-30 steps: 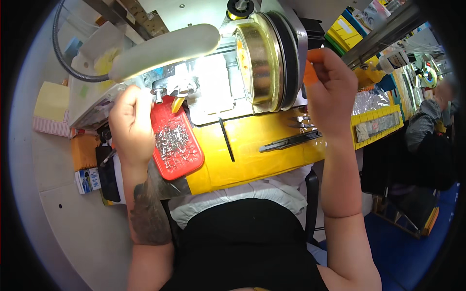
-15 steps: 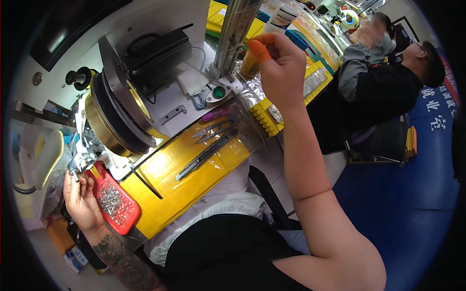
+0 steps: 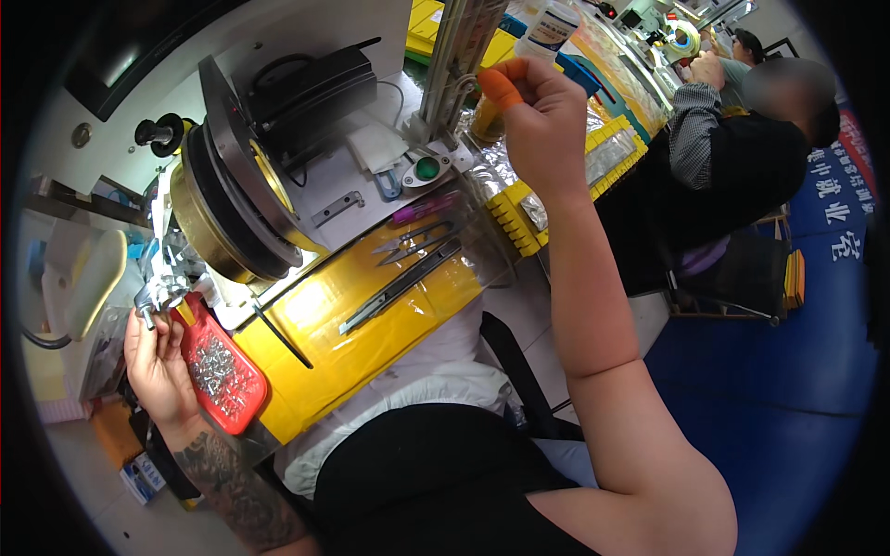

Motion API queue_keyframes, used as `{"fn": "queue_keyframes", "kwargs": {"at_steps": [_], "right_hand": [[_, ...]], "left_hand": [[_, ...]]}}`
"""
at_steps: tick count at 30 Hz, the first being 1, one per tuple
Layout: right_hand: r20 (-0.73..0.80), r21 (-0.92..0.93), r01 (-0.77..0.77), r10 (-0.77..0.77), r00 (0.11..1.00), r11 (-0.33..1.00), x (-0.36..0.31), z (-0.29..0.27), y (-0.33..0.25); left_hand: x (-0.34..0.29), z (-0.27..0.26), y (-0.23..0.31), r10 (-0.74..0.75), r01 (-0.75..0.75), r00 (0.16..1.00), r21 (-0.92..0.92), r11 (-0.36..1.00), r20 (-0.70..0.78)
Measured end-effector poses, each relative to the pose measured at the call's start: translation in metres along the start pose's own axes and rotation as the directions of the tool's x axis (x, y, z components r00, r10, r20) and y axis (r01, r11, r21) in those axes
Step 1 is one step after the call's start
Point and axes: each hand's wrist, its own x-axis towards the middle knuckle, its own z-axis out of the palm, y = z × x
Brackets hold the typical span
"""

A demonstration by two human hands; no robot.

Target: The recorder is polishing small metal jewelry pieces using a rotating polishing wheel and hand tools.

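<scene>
The right hand [image 3: 547, 120], orange covers at its fingertips, presses thumb and forefinger together; whether something thin sits between them is too small to make out. The left hand [image 3: 159, 375] reaches under a metal fitting [image 3: 163, 289], fingertips partly hidden, so I cannot tell if they pinch anything. Just beside it, a red tray [image 3: 243, 415] holds small metal pieces [image 3: 218, 371]. A brass-coloured drum [image 3: 199, 218] stands between the hands.
</scene>
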Motion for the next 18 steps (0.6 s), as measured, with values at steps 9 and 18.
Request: {"fn": "queue_keyframes", "kwargs": {"at_steps": [9, 18], "right_hand": [[0.451, 0.547, -0.685, 0.520, 0.725, 0.481, -0.024, -0.015, 0.016], [-0.348, -0.453, -0.510, 0.381, 0.857, 0.731, -0.101, -0.282, 0.079]], "left_hand": [[0.005, 0.012, -0.014, -0.038, 0.027, 0.988, -0.071, 0.997, -0.148], [-0.010, 0.035, 0.093, 0.207, -0.186, 0.970, 0.936, 0.300, 0.126]]}}
